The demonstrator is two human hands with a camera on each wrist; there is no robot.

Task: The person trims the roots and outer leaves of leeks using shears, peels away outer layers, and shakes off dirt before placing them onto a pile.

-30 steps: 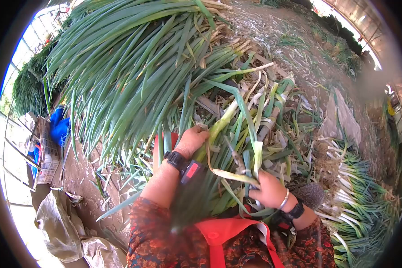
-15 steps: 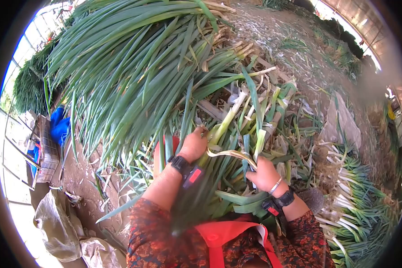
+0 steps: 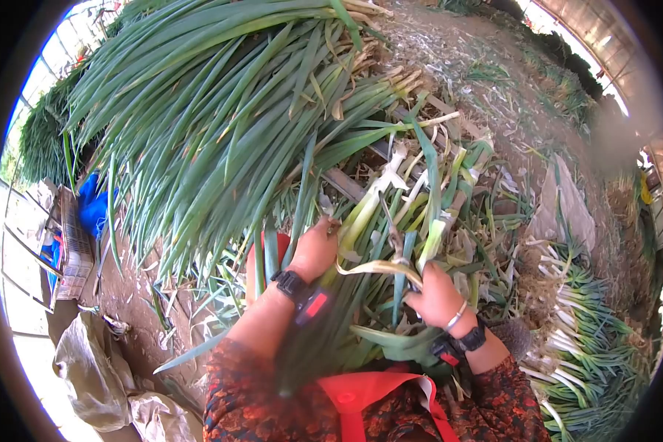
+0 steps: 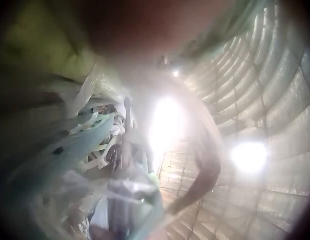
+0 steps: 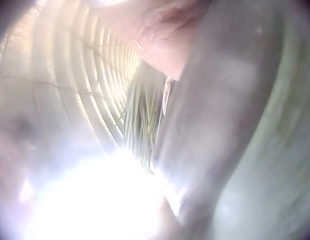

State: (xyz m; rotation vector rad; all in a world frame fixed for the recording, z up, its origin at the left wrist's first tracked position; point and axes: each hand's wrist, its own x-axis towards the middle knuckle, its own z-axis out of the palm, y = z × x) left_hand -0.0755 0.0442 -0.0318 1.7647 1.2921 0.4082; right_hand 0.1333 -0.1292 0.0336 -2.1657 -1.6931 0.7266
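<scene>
A green onion stalk with a pale shaft runs up and away from me in the head view. My left hand grips its lower shaft. My right hand pinches a yellowed outer leaf that curves from the stalk across to it. Both wrist views are blurred and washed out by glare; the left wrist view shows only pale leaves close to the lens.
A big heap of long green onions fills the upper left. Trimmed onions lie in a pile at the right. Peeled leaves litter the dirt floor. A crate and plastic bags sit at the left.
My right hand has moved up and toward the stalk, drawing the yellowed leaf with it. The left hand keeps its grip, shifted slightly.
</scene>
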